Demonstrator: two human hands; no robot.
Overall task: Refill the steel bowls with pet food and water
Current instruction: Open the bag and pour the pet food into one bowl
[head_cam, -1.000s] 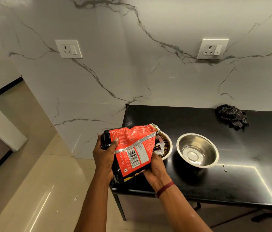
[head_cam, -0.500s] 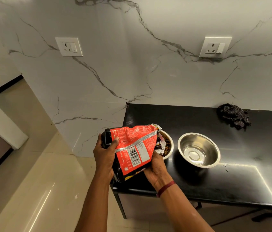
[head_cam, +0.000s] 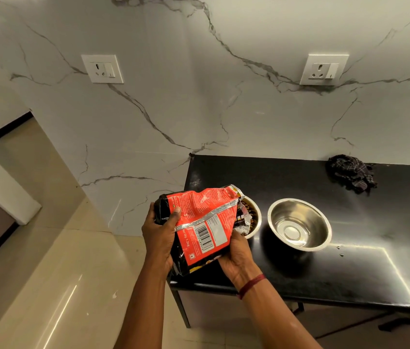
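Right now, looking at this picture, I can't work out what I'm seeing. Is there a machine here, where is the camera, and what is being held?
There is no machine: these are a person's two bare hands, filmed by a wide-angle camera worn on the head, looking forward and down. The left hand and right hand together hold a crumpled red and black pet food bag, tilted with its open end over a steel bowl that already holds brown kibble. Beside it, on the glossy black counter, stands a second round steel bowl with no food in it. A dark checked cloth lies crumpled near the marbled white wall.
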